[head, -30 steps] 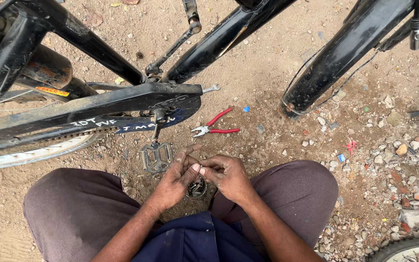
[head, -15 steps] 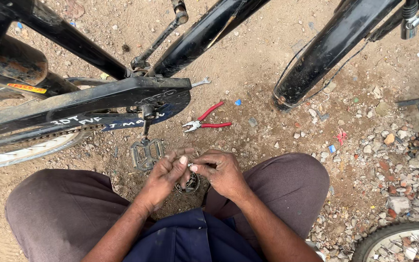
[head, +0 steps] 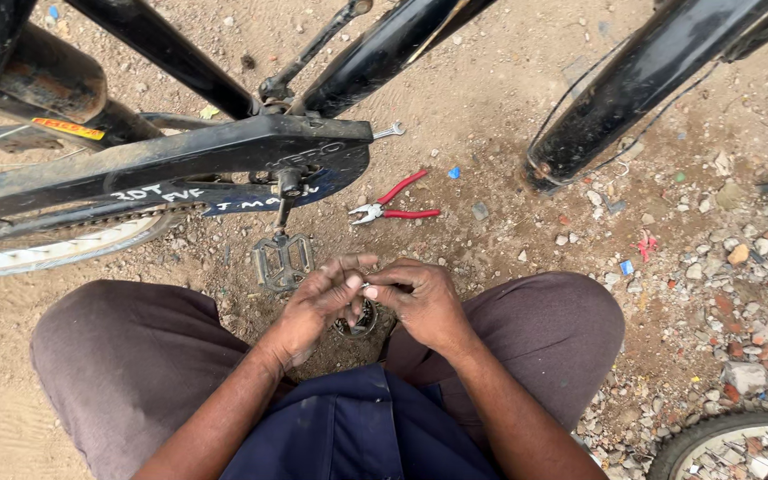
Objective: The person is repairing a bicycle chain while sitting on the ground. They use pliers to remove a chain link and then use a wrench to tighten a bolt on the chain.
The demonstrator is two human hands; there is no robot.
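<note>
Close ahead black bicycle frame (head: pixel 180 156), metal pedal (head: pixel 282 260), red-handled pliers (head: pixel 395 206) on gritty dirt, left hand (head: pixel 317 302) and right hand (head: pixel 420 298) pinching a small metal part (head: pixel 366 286), dark ring (head: pixel 357 322) beneath.

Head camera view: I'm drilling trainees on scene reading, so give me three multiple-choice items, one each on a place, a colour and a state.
1. Where do the pliers lie?
A. on the dirt beyond the hands
B. on the person's lap
C. hung on the frame

2. What colour are the pliers' handles?
A. blue
B. red
C. yellow

3. What are the left hand and right hand doing?
A. resting apart
B. together pinching a small part
C. gripping the pedal

1 A: ground by the chain guard.
2 B: plainly red.
3 B: fingertips meet.
</note>
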